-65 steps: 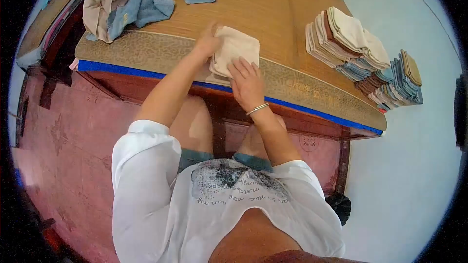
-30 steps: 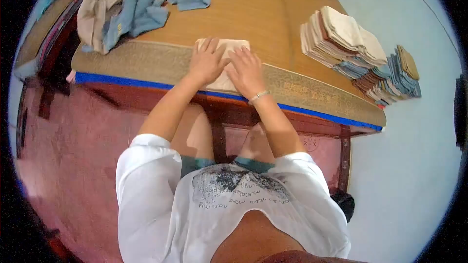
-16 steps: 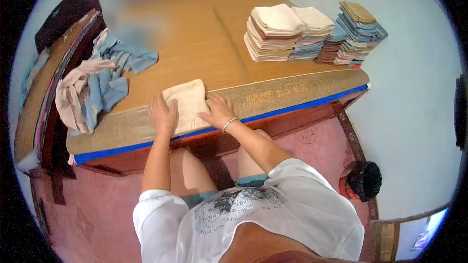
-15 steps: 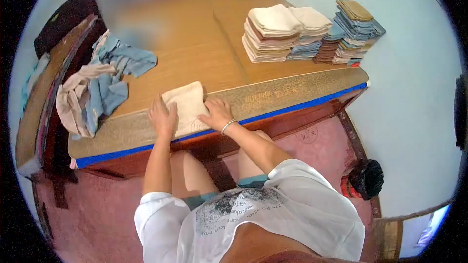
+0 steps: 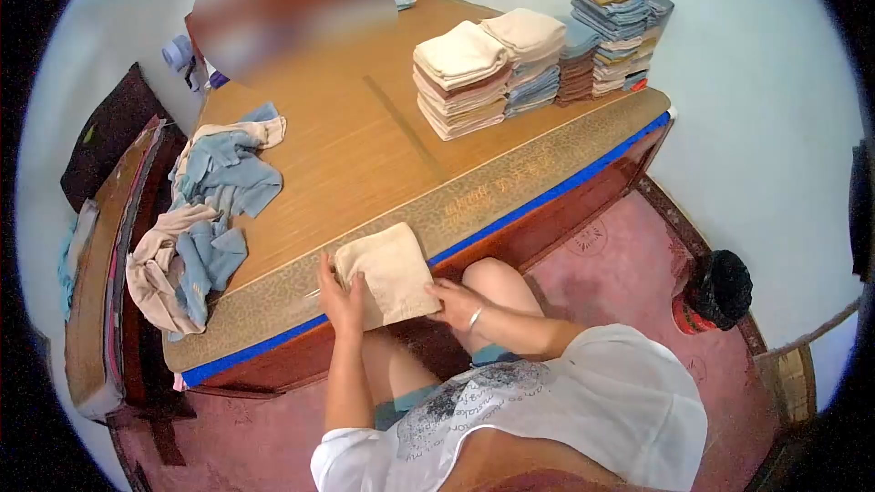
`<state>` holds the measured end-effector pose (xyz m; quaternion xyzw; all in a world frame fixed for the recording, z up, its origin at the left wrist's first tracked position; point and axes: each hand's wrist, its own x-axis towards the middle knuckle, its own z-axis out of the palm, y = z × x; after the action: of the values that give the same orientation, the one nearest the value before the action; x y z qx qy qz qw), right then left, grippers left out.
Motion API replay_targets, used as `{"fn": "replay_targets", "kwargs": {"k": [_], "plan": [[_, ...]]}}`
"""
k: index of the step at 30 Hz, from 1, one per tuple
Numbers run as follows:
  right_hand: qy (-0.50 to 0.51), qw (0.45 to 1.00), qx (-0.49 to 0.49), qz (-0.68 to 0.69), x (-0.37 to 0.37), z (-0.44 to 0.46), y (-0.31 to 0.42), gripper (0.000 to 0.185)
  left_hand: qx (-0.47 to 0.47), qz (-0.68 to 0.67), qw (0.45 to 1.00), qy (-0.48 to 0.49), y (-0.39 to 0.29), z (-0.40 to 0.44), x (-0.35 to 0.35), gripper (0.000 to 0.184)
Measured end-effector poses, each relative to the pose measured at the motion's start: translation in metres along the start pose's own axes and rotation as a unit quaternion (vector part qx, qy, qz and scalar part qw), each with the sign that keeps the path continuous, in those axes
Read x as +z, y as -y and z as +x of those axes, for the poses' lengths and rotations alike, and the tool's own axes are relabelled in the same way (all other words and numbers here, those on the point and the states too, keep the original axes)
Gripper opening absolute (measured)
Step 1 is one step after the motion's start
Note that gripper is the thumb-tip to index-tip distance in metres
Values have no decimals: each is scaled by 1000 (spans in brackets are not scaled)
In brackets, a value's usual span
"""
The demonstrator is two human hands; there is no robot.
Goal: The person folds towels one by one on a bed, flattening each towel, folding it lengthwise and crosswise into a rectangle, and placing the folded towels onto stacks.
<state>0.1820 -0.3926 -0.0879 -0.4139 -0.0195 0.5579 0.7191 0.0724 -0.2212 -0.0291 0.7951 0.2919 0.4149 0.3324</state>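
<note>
A folded cream towel [image 5: 387,271] is between my two hands at the front edge of the bed, its near side sticking out past the blue trim. My left hand [image 5: 342,299] grips the towel's left side, thumb on top. At the lower right corner, my right hand [image 5: 455,302] pinches the towel, fingers partly hidden beneath it. On the bed to the left lie crumpled blue cloths [image 5: 228,173] and a crumpled beige cloth [image 5: 155,269].
Stacks of folded cream towels [image 5: 460,68] stand on the bed mat [image 5: 346,146] at the right, beside taller piles of blue and brown towels [image 5: 615,18]. A bin with a black bag [image 5: 720,287] is on the pink floor. A blurred patch covers the bed's far end.
The towel has come toward me and is now held at the bed's edge instead of lying flat on the mat. My right hand has closed on its corner. The view has turned.
</note>
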Motion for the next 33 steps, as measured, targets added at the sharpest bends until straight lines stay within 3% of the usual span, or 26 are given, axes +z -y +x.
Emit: {"fn": "replay_targets", "kwargs": {"k": [1,3,7,9,14,16,19,20,22,25,27,29,31,33], "plan": [[-23,999,37,2,-3,-1,-9,32,2,-1,1000,4,-5,-3,1,64],[23,998,48,18,-4,-12,-22,31,-92,-199,976,6,-17,-9,0,66],[22,998,53,-1,-10,1,-33,31,-165,-268,949,24,-10,-11,-2,68],[46,997,-9,63,-12,5,-21,31,-229,-315,921,-22,-19,-16,-6,62],[89,981,-77,158,21,-31,31,35,-235,-336,912,12,-17,-34,5,62],[45,995,-92,20,30,-42,36,40,-207,-314,926,42,-6,-36,14,61],[49,999,-8,1,3,-25,37,41,-198,-349,914,55,-8,-42,21,60],[60,998,-20,5,-5,-27,41,39,-199,-349,914,55,-14,-44,21,60],[37,996,-65,-44,-3,-43,61,37,-277,-311,903,104,-33,-44,14,58],[25,965,-112,-236,1,-86,111,35,-262,-225,920,184,-37,-35,7,57],[101,916,-266,-282,-21,-95,127,31,-232,-245,922,189,-23,-26,12,52],[12,876,-213,-433,-22,-131,160,28,-163,-245,940,174,-16,-11,19,48],[-9,792,-231,-565,-30,-156,189,27,-155,-245,942,169,-10,7,28,43],[-20,859,-177,-479,-37,-169,205,27,-47,-130,979,150,-9,22,39,37]]}}
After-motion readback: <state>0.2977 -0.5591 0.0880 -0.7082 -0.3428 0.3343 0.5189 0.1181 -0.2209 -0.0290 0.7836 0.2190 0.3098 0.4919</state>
